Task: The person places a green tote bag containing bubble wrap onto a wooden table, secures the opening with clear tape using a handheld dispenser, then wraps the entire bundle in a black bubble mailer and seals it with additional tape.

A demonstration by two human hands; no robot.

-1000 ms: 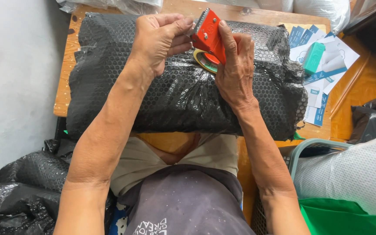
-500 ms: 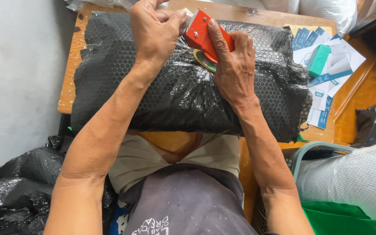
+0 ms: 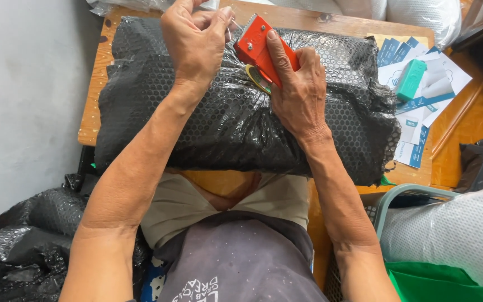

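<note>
A big parcel wrapped in black bubble wrap point(image 3: 236, 123) lies across a wooden table point(image 3: 93, 106) in front of me. My right hand point(image 3: 297, 95) grips a red tape dispenser point(image 3: 261, 47) with a roll of clear tape point(image 3: 257, 78), pressed against the top of the parcel. My left hand point(image 3: 194, 39) is just left of the dispenser's toothed blade, fingers pinched on the end of the clear tape coming off it. Both forearms reach over the parcel.
White and blue printed paper slips point(image 3: 420, 112) and a teal block point(image 3: 410, 79) lie on the table at the right. A green mesh basket point(image 3: 398, 196) stands at lower right, black bubble wrap point(image 3: 18, 246) at lower left, white padded bags point(image 3: 415, 11) behind.
Both hands and the dispenser have shifted a little left and toward the parcel's far edge. The left hand has closed in on the tape end at the blade.
</note>
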